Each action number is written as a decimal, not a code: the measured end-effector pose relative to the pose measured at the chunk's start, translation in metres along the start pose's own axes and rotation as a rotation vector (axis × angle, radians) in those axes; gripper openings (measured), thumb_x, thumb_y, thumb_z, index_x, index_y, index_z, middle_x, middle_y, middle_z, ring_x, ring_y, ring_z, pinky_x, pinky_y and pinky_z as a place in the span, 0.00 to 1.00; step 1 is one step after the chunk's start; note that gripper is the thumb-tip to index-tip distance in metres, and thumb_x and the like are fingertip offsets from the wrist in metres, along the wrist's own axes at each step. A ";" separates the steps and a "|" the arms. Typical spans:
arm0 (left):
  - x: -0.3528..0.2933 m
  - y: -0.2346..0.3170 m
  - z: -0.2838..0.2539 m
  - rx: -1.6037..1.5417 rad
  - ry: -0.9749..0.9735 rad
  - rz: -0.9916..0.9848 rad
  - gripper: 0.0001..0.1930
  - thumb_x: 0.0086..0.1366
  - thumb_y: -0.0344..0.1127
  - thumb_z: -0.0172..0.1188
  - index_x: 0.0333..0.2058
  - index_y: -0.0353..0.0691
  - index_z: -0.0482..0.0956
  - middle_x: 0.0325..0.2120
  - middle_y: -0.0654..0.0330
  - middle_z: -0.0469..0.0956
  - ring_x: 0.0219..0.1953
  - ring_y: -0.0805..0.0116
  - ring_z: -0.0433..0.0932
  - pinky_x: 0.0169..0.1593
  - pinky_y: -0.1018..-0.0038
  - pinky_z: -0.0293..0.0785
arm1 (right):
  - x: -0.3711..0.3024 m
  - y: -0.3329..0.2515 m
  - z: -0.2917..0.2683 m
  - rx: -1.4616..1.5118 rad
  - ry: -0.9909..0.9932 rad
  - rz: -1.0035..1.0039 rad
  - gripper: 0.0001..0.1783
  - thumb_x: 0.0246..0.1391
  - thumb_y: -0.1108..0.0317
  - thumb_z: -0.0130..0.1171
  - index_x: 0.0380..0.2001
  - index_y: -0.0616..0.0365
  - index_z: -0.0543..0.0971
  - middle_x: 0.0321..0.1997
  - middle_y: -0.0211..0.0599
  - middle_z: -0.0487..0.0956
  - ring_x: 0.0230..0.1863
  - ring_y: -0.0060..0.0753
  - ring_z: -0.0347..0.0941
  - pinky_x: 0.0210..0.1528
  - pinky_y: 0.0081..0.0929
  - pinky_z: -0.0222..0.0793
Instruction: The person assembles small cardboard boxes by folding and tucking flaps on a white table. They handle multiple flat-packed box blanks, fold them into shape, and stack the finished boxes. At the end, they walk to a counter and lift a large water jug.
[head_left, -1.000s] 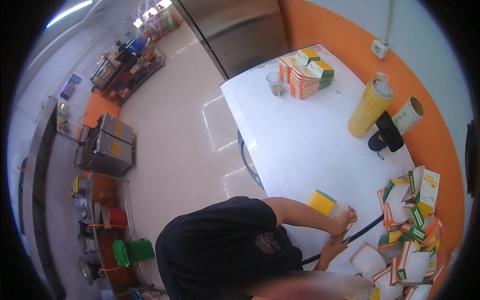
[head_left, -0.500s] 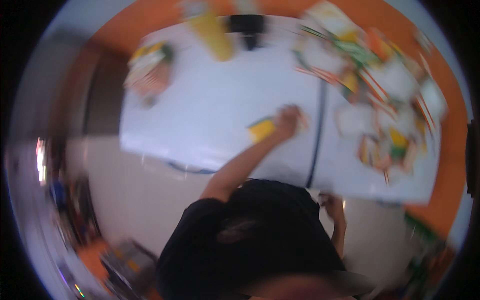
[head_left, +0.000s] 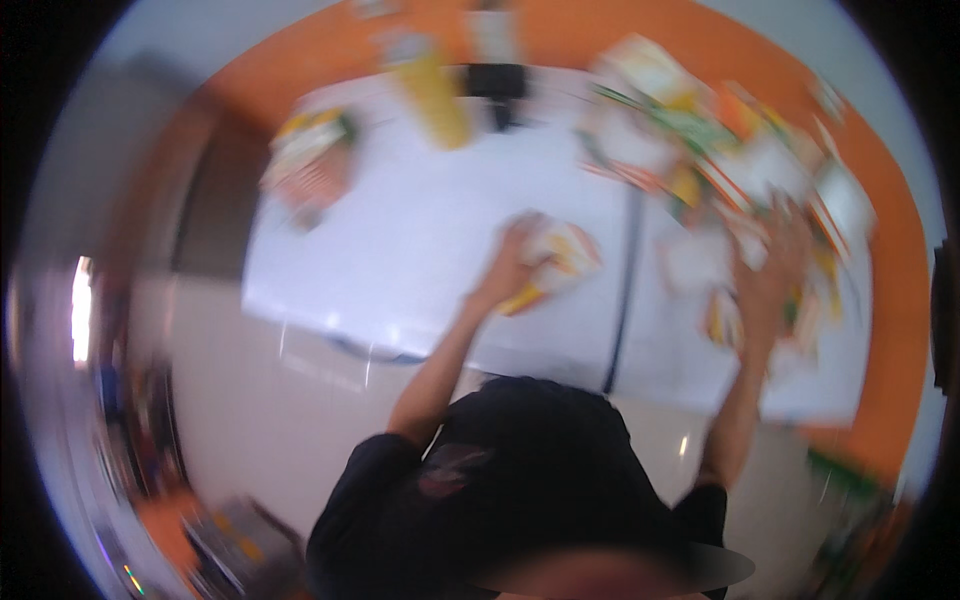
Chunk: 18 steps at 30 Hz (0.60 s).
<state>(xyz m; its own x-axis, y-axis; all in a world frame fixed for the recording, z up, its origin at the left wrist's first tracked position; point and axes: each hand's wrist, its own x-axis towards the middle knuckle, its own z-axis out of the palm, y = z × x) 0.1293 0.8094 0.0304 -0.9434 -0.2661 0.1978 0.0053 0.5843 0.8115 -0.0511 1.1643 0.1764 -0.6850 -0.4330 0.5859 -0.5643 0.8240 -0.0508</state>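
My left hand [head_left: 515, 262] grips a white and yellow piece of packaging [head_left: 568, 248] just above the white table [head_left: 400, 260]. Its fingers curl over the left side of the piece, and blur hides whether it is folded or flat. Farther right, my right hand [head_left: 777, 255] reaches over a loose pile of white, green and orange packaging pieces [head_left: 690, 262]. The right fingers look stretched out and apart, though motion smears them. Whether they touch a piece I cannot make out.
A stack of packaging [head_left: 312, 165] lies at the far left. Along the back edge stand a yellow bottle-like container [head_left: 435, 100] and a black object [head_left: 497, 85]. A dark seam [head_left: 622, 300] crosses the tabletop between my hands. An orange border [head_left: 890, 300] runs round the table.
My right hand has risen from beside my waist to the pile on the right. My left hand has moved slightly left, and the white and yellow piece now shows more of its face.
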 end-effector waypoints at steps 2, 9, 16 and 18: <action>-0.017 0.014 -0.007 -0.097 0.023 -0.039 0.32 0.65 0.42 0.68 0.65 0.39 0.70 0.64 0.48 0.70 0.67 0.50 0.67 0.71 0.61 0.61 | 0.043 0.012 0.023 0.057 -0.239 0.029 0.31 0.60 0.59 0.65 0.64 0.58 0.73 0.64 0.52 0.73 0.68 0.56 0.64 0.72 0.52 0.54; -0.057 0.083 -0.044 -0.577 0.087 -0.134 0.47 0.59 0.46 0.74 0.72 0.38 0.58 0.68 0.50 0.66 0.69 0.55 0.65 0.70 0.58 0.62 | 0.097 -0.038 -0.013 0.245 0.061 -0.107 0.27 0.60 0.64 0.68 0.59 0.65 0.77 0.56 0.46 0.81 0.58 0.44 0.76 0.61 0.39 0.71; -0.050 0.158 -0.053 -0.507 0.398 0.277 0.55 0.60 0.46 0.73 0.75 0.40 0.44 0.76 0.48 0.44 0.76 0.55 0.48 0.76 0.59 0.48 | 0.009 -0.198 -0.049 1.163 -0.346 -0.307 0.34 0.57 0.66 0.68 0.64 0.68 0.71 0.58 0.53 0.79 0.57 0.43 0.78 0.57 0.38 0.75; -0.051 0.161 -0.056 -0.608 0.322 0.137 0.52 0.62 0.45 0.72 0.75 0.39 0.47 0.74 0.47 0.51 0.75 0.55 0.53 0.74 0.60 0.53 | -0.002 -0.218 -0.058 1.478 -0.567 -0.274 0.35 0.57 0.66 0.67 0.65 0.69 0.70 0.54 0.54 0.80 0.52 0.44 0.79 0.53 0.38 0.75</action>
<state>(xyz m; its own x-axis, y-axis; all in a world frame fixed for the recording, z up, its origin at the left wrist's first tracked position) 0.1965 0.8747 0.1818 -0.7761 -0.4895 0.3975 0.3907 0.1213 0.9125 0.0995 1.0069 0.2335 -0.3778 -0.8512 0.3642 -0.3908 -0.2100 -0.8962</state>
